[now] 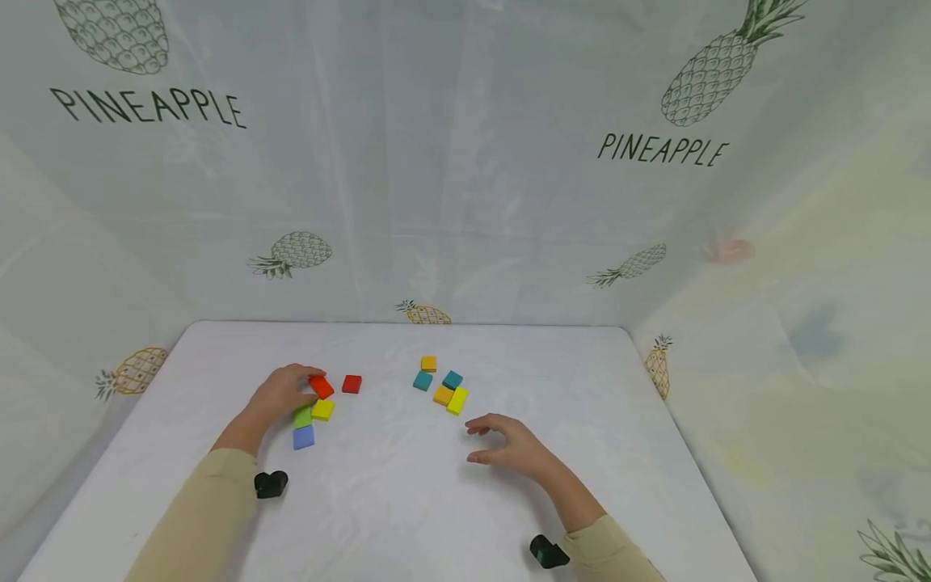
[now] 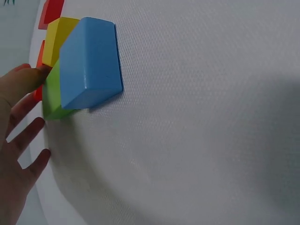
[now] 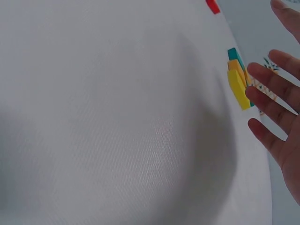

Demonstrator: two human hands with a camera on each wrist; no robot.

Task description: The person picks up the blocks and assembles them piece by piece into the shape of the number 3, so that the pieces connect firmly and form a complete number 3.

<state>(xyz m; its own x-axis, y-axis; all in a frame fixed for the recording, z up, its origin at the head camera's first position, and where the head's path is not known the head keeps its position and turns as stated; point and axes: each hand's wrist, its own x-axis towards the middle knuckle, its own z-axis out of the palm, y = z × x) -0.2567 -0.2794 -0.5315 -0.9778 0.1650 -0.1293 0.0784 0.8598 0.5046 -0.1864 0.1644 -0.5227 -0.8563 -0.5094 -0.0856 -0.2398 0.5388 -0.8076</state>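
Observation:
My left hand (image 1: 282, 394) pinches a red block (image 1: 321, 386) between thumb and fingers at the left of the table. Just below that block lie a yellow block (image 1: 323, 410), a green block (image 1: 302, 417) and a blue block (image 1: 303, 437), grouped close together. In the left wrist view the blue block (image 2: 89, 63) stands in front, hiding part of the green block (image 2: 52, 96). A second red block (image 1: 352, 384) lies a little to the right. My right hand (image 1: 515, 446) hovers with spread, relaxed fingers, holding nothing, near a long yellow block (image 1: 457, 401).
Beside the long yellow block are an orange block (image 1: 444, 395) and a teal block (image 1: 452, 380). Another teal block (image 1: 423, 381) and a yellow-orange block (image 1: 429, 364) lie behind them. A pineapple-print curtain (image 1: 451, 186) hangs behind the white table (image 1: 407, 501).

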